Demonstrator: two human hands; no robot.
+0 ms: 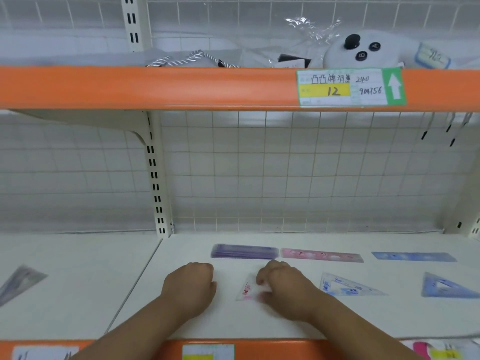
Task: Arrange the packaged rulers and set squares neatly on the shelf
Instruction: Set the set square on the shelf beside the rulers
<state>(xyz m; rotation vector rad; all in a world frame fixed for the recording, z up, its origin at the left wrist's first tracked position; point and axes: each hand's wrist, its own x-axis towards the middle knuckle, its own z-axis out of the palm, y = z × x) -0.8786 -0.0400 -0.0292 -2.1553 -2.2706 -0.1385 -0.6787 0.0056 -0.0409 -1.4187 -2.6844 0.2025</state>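
Right hand (pixel 283 287) pinches the pink set square (pixel 246 290), fingers curled onto its right edge; the pack lies flat on the white shelf (pixel 197 320). Left hand (pixel 191 284), at its 9 o'clock, is fisted, nothing seen in it. At 12 o'clock: purple ruler stack (pixel 244 251). Toward 2 o'clock: pink ruler (pixel 322 255), blue ruler (pixel 414 256). At 3 o'clock: blue-printed clear set square (pixel 348 285), then blue set square (pixel 446 287).

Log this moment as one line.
right hand: pinches pink set square on shelf | left hand: fisted, empty, beside it | rulers: row behind
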